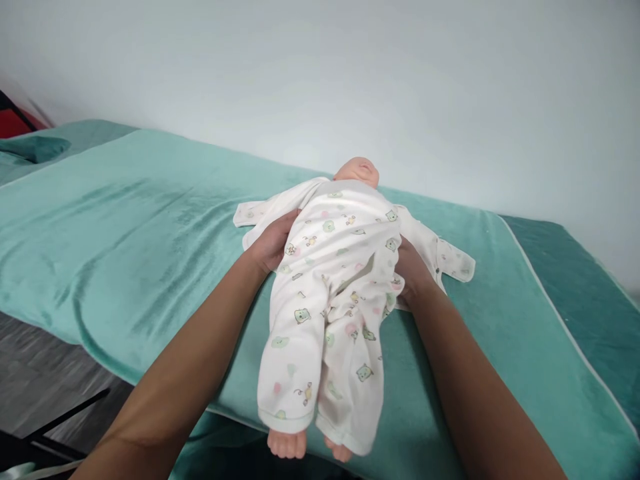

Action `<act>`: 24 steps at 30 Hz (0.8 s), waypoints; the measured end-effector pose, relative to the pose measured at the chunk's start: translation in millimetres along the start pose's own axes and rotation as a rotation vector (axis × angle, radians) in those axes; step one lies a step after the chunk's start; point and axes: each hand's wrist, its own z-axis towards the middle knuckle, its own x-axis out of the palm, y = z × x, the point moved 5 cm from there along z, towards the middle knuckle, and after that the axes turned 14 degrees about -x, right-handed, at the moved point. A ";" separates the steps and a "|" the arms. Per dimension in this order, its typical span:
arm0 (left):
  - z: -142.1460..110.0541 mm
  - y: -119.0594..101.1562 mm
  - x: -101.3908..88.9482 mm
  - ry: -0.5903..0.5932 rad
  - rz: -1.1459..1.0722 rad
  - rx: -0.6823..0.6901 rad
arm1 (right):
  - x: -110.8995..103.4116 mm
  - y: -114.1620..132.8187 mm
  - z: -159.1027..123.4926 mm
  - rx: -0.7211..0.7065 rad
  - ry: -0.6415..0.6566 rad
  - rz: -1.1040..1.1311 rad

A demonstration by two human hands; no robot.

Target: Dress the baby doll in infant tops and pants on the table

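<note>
A baby doll (345, 220) lies on its back, head toward the wall and bare feet toward me. It is dressed in white clothes printed with small green and pink animals. My left hand (278, 241) is closed on the doll's side at the waist, its fingertips hidden behind the body. On the opposite side my right hand (411, 267) holds the waist, most of its fingers covered by the cloth. White sleeves, the left-hand one (253, 213) and the right-hand one (455, 259), spread outward; whether the doll's arms are inside I cannot tell.
The doll is on a bed-like surface with a teal velvet cover (125, 220). A pale wall (320, 80) stands behind it. Darker teal cloth (565, 280) covers the right end. Grey floor (45, 373) and a black metal bar (70, 417) show at the lower left.
</note>
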 end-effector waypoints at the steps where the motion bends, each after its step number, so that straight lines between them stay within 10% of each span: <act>1: 0.0 -0.9 -0.5 -0.015 0.015 0.008 | 0.2 -1.1 -0.1 0.011 -0.006 0.017; 24: 1.2 -10.2 1.3 -0.199 0.303 0.283 | -17.8 -7.4 11.8 -0.163 -0.088 -0.451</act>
